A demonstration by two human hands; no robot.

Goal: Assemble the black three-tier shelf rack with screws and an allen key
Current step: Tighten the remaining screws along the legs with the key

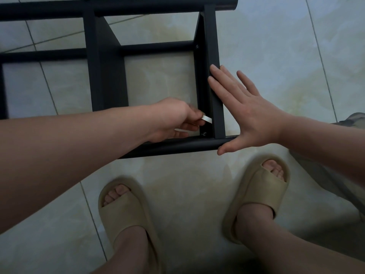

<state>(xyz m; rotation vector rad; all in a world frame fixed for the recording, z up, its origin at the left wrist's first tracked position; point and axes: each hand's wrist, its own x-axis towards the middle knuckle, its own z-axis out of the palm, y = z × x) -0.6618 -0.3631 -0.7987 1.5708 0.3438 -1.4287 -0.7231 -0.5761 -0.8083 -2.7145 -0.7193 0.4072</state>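
The black shelf rack lies on its side on the tiled floor, its round tubes and flat side bars forming open rectangles. My left hand reaches inside the frame and pinches a small silvery allen key close to a screw in the lower corner of the right side bar. Another screw shows higher on the same bar. My right hand lies flat with straight fingers against the outer face of that bar, thumb on the near tube.
My two feet in beige slides stand on the pale floor tiles just in front of the rack. A patch of grey fabric shows at the right edge.
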